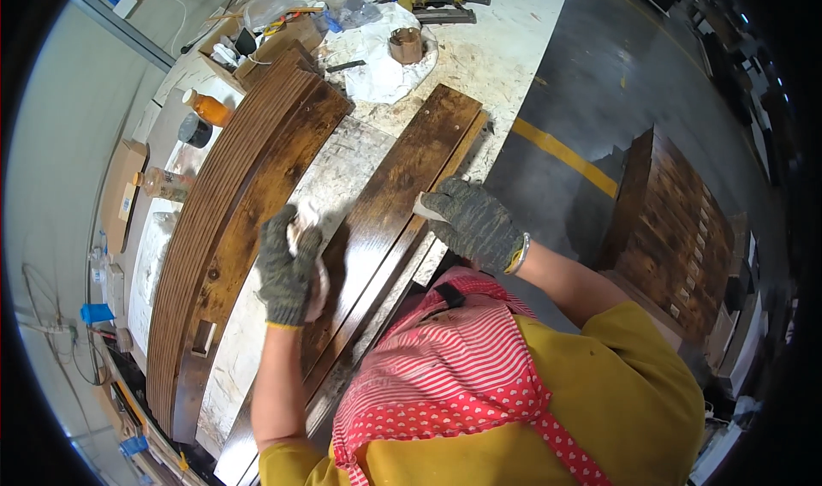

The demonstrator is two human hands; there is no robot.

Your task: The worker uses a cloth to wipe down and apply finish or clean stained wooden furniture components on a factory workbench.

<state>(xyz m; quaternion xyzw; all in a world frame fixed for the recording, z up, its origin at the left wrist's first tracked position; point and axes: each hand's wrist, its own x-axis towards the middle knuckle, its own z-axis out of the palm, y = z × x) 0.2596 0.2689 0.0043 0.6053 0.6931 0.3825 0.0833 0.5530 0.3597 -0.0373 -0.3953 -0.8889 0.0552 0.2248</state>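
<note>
Bunching a crumpled white rag [308,219] in the gloved left hand [287,268], with fingers curled around it, just beside the left edge of a dark-stained wooden plank [402,165]. Lying diagonally on the stained white worktable [505,49]. Pressing gloved right-hand [475,225] fingers together on a small pale pad [426,207] at the right edge; cannot tell the thumb's exact hold. Apt to skid under uneven pressure, with no clamp visible, possibly scuffing the neighbouring stacked boards [235,165]. Beyond, a brown tape roll [406,46].
</note>
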